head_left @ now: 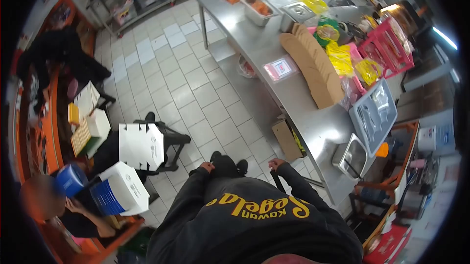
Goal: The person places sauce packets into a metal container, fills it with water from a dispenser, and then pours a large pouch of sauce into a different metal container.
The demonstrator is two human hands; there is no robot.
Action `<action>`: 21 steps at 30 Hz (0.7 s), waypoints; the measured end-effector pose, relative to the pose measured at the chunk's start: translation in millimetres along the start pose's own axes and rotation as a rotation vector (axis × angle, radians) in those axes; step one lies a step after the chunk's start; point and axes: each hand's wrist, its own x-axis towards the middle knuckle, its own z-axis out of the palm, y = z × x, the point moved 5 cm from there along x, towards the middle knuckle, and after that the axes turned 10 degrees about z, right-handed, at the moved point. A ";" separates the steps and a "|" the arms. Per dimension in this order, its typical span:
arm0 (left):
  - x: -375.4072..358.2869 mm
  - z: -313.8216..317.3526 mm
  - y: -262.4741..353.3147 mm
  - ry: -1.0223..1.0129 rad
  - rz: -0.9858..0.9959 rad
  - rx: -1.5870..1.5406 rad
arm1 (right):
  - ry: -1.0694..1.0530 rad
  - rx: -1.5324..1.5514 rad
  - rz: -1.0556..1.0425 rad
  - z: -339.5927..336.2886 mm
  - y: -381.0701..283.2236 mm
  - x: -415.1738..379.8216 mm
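My left hand (208, 167) is low in front of my body, beside my dark trousers. Its fingers are curled, and whatever may be inside them is hidden. On the other side, my right hand (276, 164) is held out near the steel table's edge, with bent fingers. A narrow dark strip (278, 182) runs from just under it towards my shirt; the hand seems closed on its end. Black cloth with yellow lettering, my shirt (264, 210), covers my torso. My dark shoes (242, 167) stand on the tiles.
The steel table (254, 44) on my right carries folded cardboard (313, 63), a blue-grey tray (374, 117), metal pans (350, 156) and a pink crate (387, 46). A cardboard box (288, 139) sits below. Left are white boxes (141, 146), a seated person (81, 215) and another bending person (63, 53).
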 end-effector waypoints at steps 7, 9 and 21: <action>-19.3 2.1 -51.4 0.523 -0.295 -0.776 | -0.285 -0.160 0.023 18.1 -89.7 33.7; -8.8 7.2 -74.3 0.534 -0.363 -0.622 | -0.409 -0.342 0.048 29.1 -102.4 58.9; 135.4 -167.8 -70.8 0.528 -0.387 -0.573 | -0.463 -0.606 0.185 25.6 -304.8 274.5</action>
